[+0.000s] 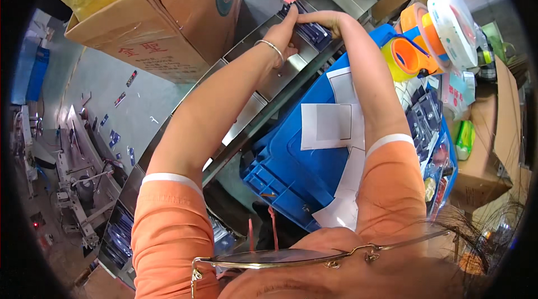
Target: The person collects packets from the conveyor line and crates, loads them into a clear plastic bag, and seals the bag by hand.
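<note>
Both of my arms reach out to the far side of a metal conveyor. My left hand (pixel 282 34), with a bangle at its wrist, is closed at the left end of a row of flat dark-blue packets (pixel 314 34). From the other side my right hand (pixel 330 18) curls round the same packets, its thumb side meeting the left hand. My hands cover part of the row, and several fingertips are hidden. The packets are on or just over the metal plates (pixel 286 75) of the conveyor.
A blue plastic bin (pixel 302 164) with white paper sheets (pixel 326 125) stands beside the conveyor. Right of it are tape rolls (pixel 404 58) and more dark packets (pixel 423 117). A large cardboard box (pixel 162 24) stands at the far left, with scraps (pixel 115 138) on the floor.
</note>
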Demonstrator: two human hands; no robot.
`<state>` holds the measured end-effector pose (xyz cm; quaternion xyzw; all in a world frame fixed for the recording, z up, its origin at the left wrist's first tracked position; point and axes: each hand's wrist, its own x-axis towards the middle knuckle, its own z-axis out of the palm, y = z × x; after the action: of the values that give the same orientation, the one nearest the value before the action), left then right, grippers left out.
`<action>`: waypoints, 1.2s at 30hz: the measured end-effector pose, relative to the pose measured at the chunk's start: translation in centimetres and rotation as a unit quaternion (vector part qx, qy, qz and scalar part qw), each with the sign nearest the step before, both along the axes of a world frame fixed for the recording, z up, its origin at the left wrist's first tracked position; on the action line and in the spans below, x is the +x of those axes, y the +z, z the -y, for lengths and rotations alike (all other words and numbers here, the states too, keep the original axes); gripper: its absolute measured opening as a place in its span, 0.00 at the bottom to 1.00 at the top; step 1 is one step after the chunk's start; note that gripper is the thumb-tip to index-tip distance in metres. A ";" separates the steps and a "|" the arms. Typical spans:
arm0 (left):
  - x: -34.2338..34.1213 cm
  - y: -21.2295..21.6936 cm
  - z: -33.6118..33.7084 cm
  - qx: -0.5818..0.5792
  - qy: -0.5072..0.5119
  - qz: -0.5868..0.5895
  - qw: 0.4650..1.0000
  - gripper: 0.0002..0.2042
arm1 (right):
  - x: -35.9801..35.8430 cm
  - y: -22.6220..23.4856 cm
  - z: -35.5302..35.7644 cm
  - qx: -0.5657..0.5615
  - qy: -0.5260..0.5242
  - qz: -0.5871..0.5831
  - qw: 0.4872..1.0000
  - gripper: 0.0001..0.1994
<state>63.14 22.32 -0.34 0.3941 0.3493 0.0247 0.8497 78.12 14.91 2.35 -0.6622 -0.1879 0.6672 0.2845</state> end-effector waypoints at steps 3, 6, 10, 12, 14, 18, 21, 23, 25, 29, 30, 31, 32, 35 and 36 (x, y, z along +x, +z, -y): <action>0.8 1.0 1.2 0.026 0.005 0.031 0.999 0.39 | 0.3 1.1 1.1 0.037 -0.010 0.033 0.999 0.22; 0.5 3.3 2.0 0.030 -0.021 0.052 0.998 0.37 | -0.7 4.4 2.2 0.140 -0.014 0.026 0.990 0.21; -1.5 8.7 3.0 -0.003 0.049 0.209 0.977 0.24 | -4.5 8.9 2.4 0.301 -0.030 0.057 0.951 0.21; -4.3 11.5 3.1 0.061 0.092 0.210 0.971 0.23 | -8.1 11.9 3.1 0.351 -0.090 0.087 0.928 0.18; -9.4 13.8 3.7 0.075 0.082 0.250 0.962 0.21 | -12.5 13.5 3.2 0.428 -0.057 0.139 0.891 0.24; -24.7 16.3 7.2 0.050 0.117 0.205 0.971 0.22 | -26.9 18.1 7.1 0.459 -0.003 0.325 0.827 0.31; -35.3 17.6 12.6 0.119 0.178 0.136 0.967 0.27 | -36.4 14.0 9.6 0.538 0.013 0.318 0.781 0.31; -42.4 17.1 15.8 0.157 0.226 0.097 0.957 0.25 | -43.1 13.1 11.7 0.543 0.034 0.230 0.807 0.31; -48.4 16.5 19.2 0.126 0.275 0.053 0.952 0.24 | -49.6 12.2 14.1 0.518 0.054 0.156 0.839 0.31; -58.1 14.9 26.9 0.134 0.292 -0.044 0.946 0.25 | -58.0 11.3 21.4 0.498 0.097 0.230 0.831 0.31; -60.3 14.6 28.6 0.151 0.274 -0.057 0.948 0.26 | -59.3 11.6 23.0 0.485 0.135 0.269 0.821 0.31; -62.0 14.6 30.1 0.123 0.238 -0.059 0.962 0.28 | -60.9 10.0 24.9 0.484 0.126 0.217 0.838 0.33; -63.5 14.4 31.7 0.089 0.227 -0.045 0.969 0.29 | -62.6 9.0 26.8 0.492 0.122 0.166 0.846 0.38; -66.7 13.6 35.0 0.019 0.236 -0.009 0.971 0.30 | -67.3 5.9 31.3 0.418 0.117 0.010 0.901 0.53; -67.7 13.2 35.7 0.015 0.239 -0.007 0.971 0.30 | -67.7 6.2 31.8 0.415 0.121 0.012 0.902 0.53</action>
<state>-4.53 -13.40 12.91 0.3120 0.4387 0.2293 0.8110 10.38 -16.90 8.60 -0.4644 -0.5294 0.5505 0.4484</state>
